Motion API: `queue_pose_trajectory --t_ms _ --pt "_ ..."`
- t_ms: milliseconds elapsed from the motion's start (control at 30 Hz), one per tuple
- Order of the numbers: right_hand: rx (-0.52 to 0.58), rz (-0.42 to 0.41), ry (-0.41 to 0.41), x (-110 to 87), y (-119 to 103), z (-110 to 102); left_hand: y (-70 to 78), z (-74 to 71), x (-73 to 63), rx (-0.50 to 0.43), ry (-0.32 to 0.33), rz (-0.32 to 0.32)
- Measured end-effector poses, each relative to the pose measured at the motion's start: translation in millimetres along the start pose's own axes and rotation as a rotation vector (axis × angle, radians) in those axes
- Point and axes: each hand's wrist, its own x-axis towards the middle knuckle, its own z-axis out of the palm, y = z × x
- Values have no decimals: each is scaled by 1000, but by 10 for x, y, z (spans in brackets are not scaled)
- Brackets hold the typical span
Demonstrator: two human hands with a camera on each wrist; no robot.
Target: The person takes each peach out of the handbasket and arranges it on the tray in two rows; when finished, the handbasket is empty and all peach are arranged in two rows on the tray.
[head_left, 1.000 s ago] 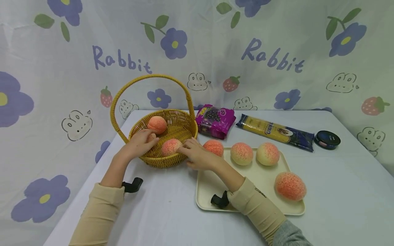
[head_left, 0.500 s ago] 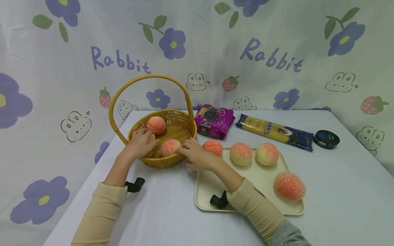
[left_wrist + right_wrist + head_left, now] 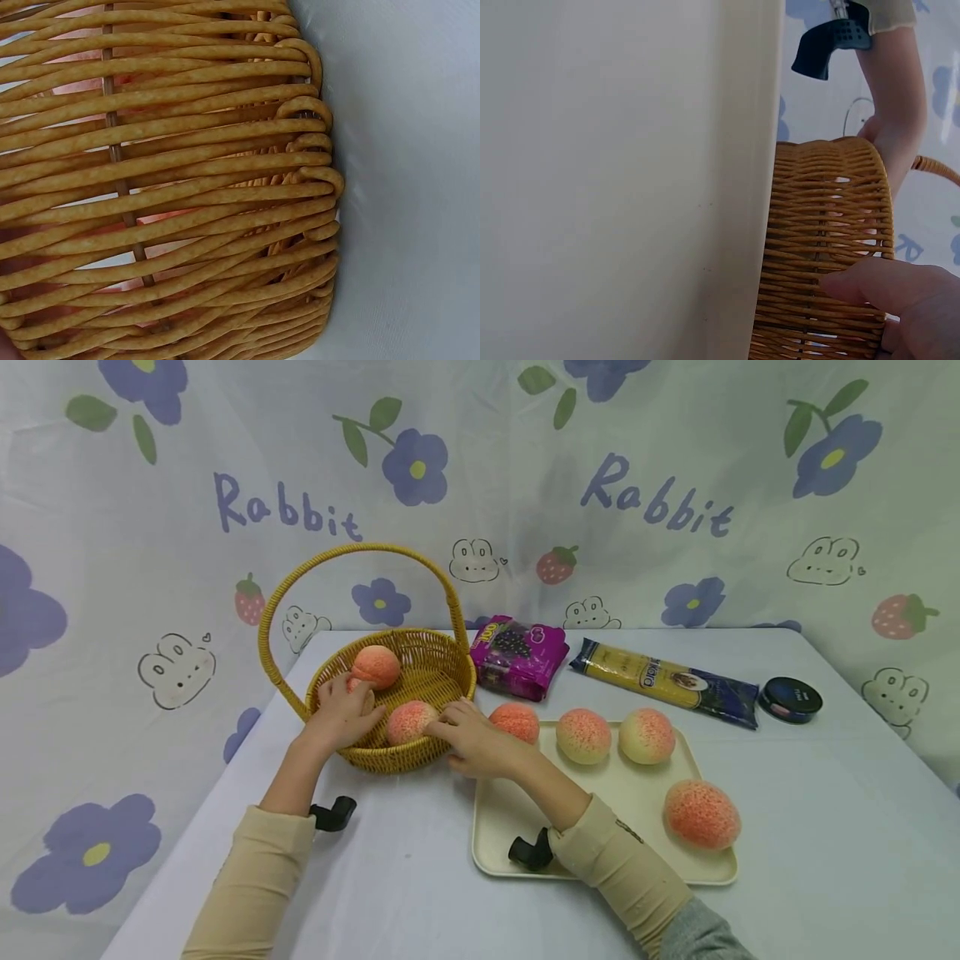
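Observation:
A golden wicker basket (image 3: 397, 760) with a tall hoop handle stands at the left of the table, with peaches in it. My left hand (image 3: 343, 714) reaches over its left rim and holds a pale peach (image 3: 367, 702), mostly hidden under the fingers. An orange-pink peach (image 3: 377, 666) lies just beyond that hand, and a speckled peach (image 3: 410, 722) near the front wall. At the right front rim, my right hand (image 3: 474, 742) grips the basket, its fingers over the edge beside the speckled peach. In the right wrist view, the thumb (image 3: 855, 285) presses on the outer wicker wall (image 3: 810, 225).
Right of the basket lies a cream tray (image 3: 600, 827) with several peaches (image 3: 701, 814) on it. Behind it are a purple grape-print packet (image 3: 519, 656), a long blue-and-yellow pasta packet (image 3: 663, 681) and a round black tin (image 3: 791, 700). A printed curtain hangs behind the table.
My left hand has shifted slightly right inside the basket. The right hand keeps its place on the rim. The whole head view has drifted a little to the left.

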Motion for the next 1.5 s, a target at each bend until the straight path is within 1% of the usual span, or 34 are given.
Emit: queue_pose_trajectory --t_ms 167,400,567,700,800,967,1233,1300,1500 --pt "5 9 0 1 3 -4 12 -2 15 -6 0 -1" --pt "-3 -4 2 1 8 8 2 10 35 -2 -12 -9" --pt "-17 -15 17 0 10 19 -12 16 57 0 -13 2" --pt "-20 -12 13 1 13 27 -23 16 72 -12 -24 12" --pt "-22 -10 11 2 16 30 -29 18 92 -20 -15 35" --pt "-29 -8 8 2 13 23 -40 43 129 -49 6 93" --pt "-24 -1 -8 -2 -6 0 -26 82 172 -145 -14 199" --pt "-22 1 -11 -2 -12 -7 -12 86 178 -152 -16 209" --pt "-24 -1 -6 -5 -20 -24 37 80 192 -161 -25 207"
